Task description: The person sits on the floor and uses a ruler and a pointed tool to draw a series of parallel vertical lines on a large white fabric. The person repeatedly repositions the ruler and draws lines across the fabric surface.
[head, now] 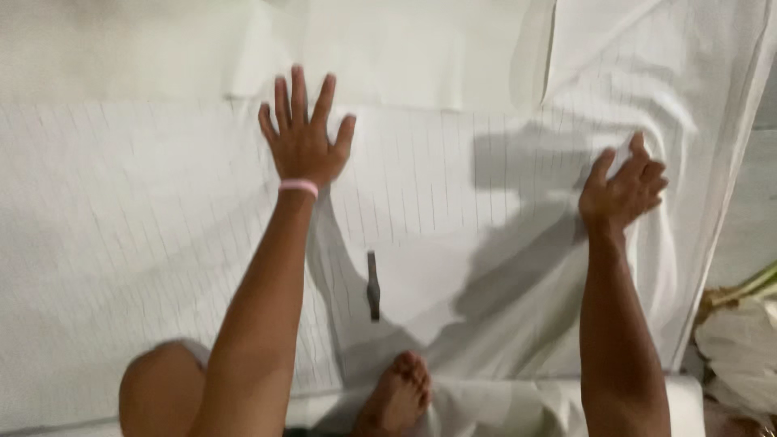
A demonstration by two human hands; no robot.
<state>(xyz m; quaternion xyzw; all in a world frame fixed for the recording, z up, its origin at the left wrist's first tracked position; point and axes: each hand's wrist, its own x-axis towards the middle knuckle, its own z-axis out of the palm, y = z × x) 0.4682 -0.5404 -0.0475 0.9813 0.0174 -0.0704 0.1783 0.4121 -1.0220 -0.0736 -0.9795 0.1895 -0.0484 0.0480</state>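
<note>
A large white cloth (pixel 146 218) with thin dark lines covers most of the view. My left hand (pixel 303 137) lies flat on it with fingers spread, palm down; a pink band circles the wrist. My right hand (pixel 623 186) pinches a fold of the same cloth near its right side, fingers curled around the fabric. A small dark narrow object (pixel 373 285) lies on the cloth between my arms.
My bare foot (pixel 398 398) and knee (pixel 160 387) show at the bottom edge. A second plain white sheet (pixel 388 48) lies at the top. Pale leaves or petals (pixel 740 340) sit at the lower right, beyond the cloth's edge.
</note>
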